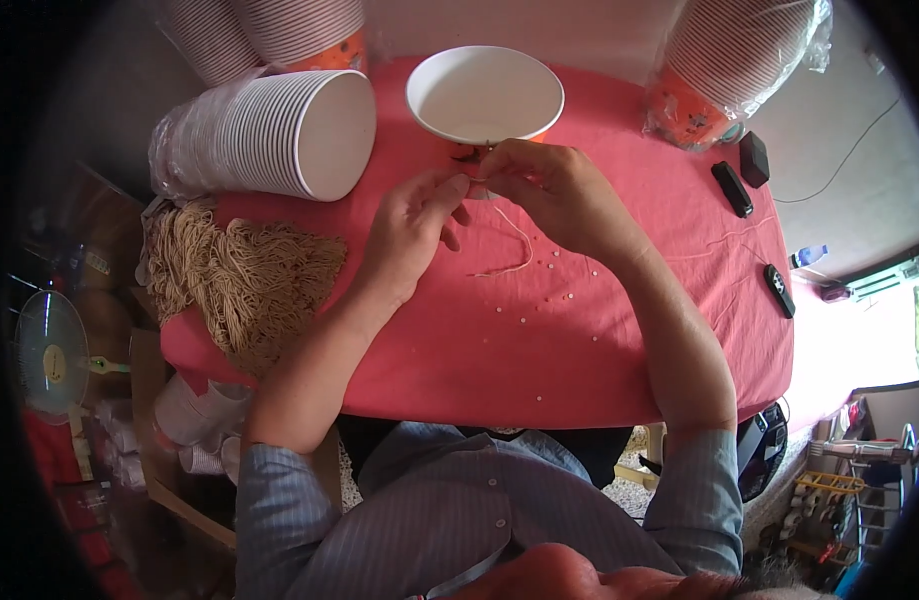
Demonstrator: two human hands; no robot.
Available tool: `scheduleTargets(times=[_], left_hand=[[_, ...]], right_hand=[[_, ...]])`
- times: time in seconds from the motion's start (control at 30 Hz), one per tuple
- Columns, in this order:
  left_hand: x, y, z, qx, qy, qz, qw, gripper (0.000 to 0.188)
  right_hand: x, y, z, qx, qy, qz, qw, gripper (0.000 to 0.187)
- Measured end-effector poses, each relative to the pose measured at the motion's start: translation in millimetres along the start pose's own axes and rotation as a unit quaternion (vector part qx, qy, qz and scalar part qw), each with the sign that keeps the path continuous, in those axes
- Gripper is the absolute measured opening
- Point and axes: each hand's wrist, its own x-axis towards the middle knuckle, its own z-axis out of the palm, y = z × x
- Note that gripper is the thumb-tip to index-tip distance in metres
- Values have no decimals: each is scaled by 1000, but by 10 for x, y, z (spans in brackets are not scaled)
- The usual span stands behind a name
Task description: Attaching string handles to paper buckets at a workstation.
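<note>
Above the middle of the table, my left hand [416,222] and my right hand [558,192] meet close together at the near side of a large paper tub [485,98]. The tub is white inside with an orange outer wall. Fingers of both hands are closed in a pinch on a thin cream string [529,248], at a spot just below the tub's rim. From there the string's loose tail curves down onto the red cloth. My fingertips partly hide how the string meets the tub.
A red-clothed table [450,360] carries a heap of beige strings [250,275] and a stack of nested white tubs [270,135] at left. More wrapped tubs [735,60] stand at back right. Small pale round bits [552,266] lie scattered nearby. A black remote [779,291] rests at the right edge.
</note>
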Motion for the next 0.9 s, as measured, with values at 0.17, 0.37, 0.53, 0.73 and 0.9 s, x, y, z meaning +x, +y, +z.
scheduleTargets(times=[0.17, 0.37, 0.53, 0.73, 0.9], left_hand=[[18, -74, -72, -6, -53, -24, 998, 31], [52, -121, -105, 9, -61, -31, 998, 29], [62, -127, -36, 7, -44, -24, 999, 28], [52, -102, -44, 22, -56, -12, 998, 28], [46, -105, -38, 16, -51, -18, 998, 27]], right_hand=[[-1, 33, -17, -27, -1, 4, 1000, 14], [12, 71, 3, -43, 12, -9, 999, 12], [6, 8, -13, -55, 13, 6, 998, 13], [-8, -16, -11, -66, 15, 12, 998, 15], [-11, -61, -4, -67, 14, 25, 997, 15]])
